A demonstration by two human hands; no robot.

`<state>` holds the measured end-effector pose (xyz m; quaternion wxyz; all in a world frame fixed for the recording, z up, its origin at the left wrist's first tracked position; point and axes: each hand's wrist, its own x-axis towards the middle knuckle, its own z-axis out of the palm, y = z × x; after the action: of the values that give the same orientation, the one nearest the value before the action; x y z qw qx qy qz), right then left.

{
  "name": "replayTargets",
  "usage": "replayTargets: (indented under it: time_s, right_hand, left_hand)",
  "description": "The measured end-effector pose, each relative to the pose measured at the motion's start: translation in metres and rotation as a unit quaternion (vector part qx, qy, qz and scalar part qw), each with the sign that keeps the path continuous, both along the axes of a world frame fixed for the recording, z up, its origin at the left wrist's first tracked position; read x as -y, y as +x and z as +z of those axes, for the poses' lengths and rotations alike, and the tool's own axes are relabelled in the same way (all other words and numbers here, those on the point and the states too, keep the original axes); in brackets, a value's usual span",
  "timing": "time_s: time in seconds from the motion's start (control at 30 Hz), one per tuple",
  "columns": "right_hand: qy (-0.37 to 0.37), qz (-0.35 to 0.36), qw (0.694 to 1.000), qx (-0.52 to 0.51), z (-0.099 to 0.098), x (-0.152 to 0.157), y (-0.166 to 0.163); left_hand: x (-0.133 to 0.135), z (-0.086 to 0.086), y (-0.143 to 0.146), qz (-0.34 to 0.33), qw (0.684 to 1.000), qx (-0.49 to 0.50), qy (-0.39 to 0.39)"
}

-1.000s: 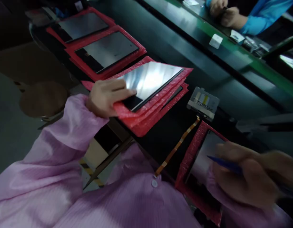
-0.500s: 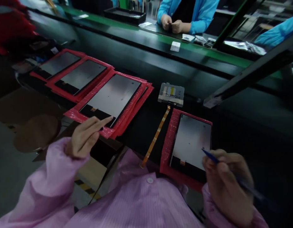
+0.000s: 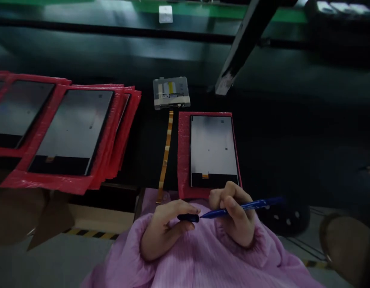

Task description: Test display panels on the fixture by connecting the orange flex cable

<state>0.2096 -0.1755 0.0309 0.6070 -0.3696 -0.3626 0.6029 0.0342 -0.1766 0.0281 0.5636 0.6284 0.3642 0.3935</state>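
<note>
Gripping a blue pen [image 3: 251, 205], the right hand [image 3: 236, 222] faces the left hand [image 3: 162, 234] pinching a dark cap [image 3: 188, 218] (panel [image 3: 213, 148] just beyond).

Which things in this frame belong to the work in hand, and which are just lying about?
In hand: blue marker in the right hand; cap in the left hand; screen panel on red wrap, just ahead of both hands.
Lying about: stack of red-wrapped panels at left; grey module with orange ribbon cable; white card far off.
</note>
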Motion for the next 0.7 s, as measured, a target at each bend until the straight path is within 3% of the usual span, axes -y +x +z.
replayTargets:
  time_s: [0.37,0.57,0.7]
  right_hand:
    - [0.064,-0.076,0.993,0.068,-0.0076,0.0039,0.0053]
    - [0.080,-0.022,0.991,0.104,-0.0058,0.0002,0.0069]
    - [0.102,-0.055,0.986,0.117,-0.0032,-0.0018,0.0070]
  left_hand:
    - [-0.0074,0.0010,0.0059,-0.032,0.998,-0.050,0.013]
    - [-0.0029,-0.0017,0.0023,-0.041,0.996,-0.075,0.000]
    - [-0.0033,-0.0012,0.0037,-0.053,0.997,-0.052,-0.008]
